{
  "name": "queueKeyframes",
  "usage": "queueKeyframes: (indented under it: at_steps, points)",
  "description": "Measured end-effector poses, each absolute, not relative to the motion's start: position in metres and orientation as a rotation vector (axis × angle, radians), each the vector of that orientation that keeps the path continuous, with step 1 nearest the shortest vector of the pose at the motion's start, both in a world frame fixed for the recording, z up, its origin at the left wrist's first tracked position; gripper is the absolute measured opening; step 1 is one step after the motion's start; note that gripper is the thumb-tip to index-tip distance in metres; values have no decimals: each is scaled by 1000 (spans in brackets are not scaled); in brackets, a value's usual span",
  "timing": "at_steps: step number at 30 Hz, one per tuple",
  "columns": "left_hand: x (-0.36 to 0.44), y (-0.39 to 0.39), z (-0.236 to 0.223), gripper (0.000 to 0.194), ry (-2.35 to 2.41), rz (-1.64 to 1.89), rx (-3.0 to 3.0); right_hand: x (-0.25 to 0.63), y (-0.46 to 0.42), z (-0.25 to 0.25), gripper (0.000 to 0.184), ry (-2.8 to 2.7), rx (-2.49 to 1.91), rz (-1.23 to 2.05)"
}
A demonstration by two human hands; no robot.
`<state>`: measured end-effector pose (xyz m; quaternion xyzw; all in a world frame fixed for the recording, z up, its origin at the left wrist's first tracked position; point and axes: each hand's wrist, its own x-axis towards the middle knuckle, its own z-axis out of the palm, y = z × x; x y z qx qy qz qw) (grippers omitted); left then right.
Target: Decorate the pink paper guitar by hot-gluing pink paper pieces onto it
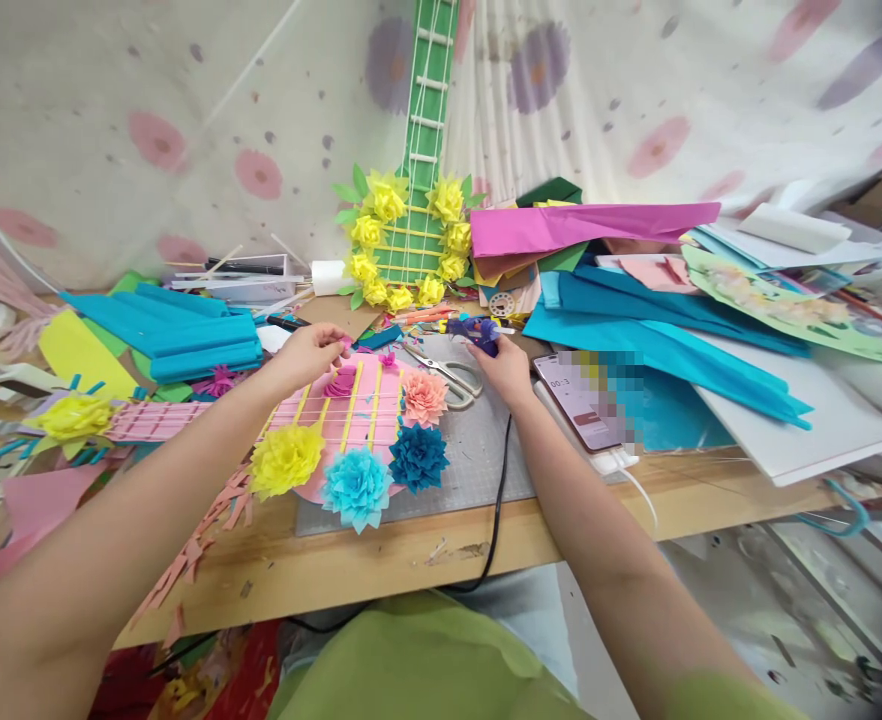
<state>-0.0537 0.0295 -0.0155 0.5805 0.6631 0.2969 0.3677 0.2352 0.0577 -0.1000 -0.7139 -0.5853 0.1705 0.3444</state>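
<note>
A pink paper guitar [351,415] lies on the grey cutting mat [478,460], with yellow, light blue, dark blue and peach paper flowers along its near edge. My left hand [307,352] is pinched closed at the guitar's top edge, beside a small magenta paper flower [388,360]; what the fingers hold is too small to name. My right hand [502,368] is closed on a blue glue gun [477,331], its black cord [499,500] running back over the table edge. Scissors [448,375] lie between the hands.
A green paper guitar [420,150] with yellow flowers leans against the cloth behind. Blue crepe paper [186,335] is stacked at left, with more blue and pink sheets [636,320] at right. A phone [583,400] lies right of my right hand. Pink scraps litter the wooden table edge [381,560].
</note>
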Motion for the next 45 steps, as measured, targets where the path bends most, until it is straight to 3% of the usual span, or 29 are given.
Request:
queueKeyframes:
  at_steps: [6, 10, 29, 45]
  points:
    - [-34, 24, -16, 38, 1670, 617, 1673, 240, 41, -64, 45, -1497, -1375, 1001]
    - [-24, 22, -16, 52, 1713, 471, 1735, 232, 27, -42, 42, -1745, -1349, 1181]
    - [-18, 20, -17, 57, 1709, 382, 1773, 213, 29, -36, 37, -1988, -1487, 1002]
    - [-23, 23, -25, 57, 1561, 441, 1788, 214, 33, -38, 44, -1912, -1453, 1012]
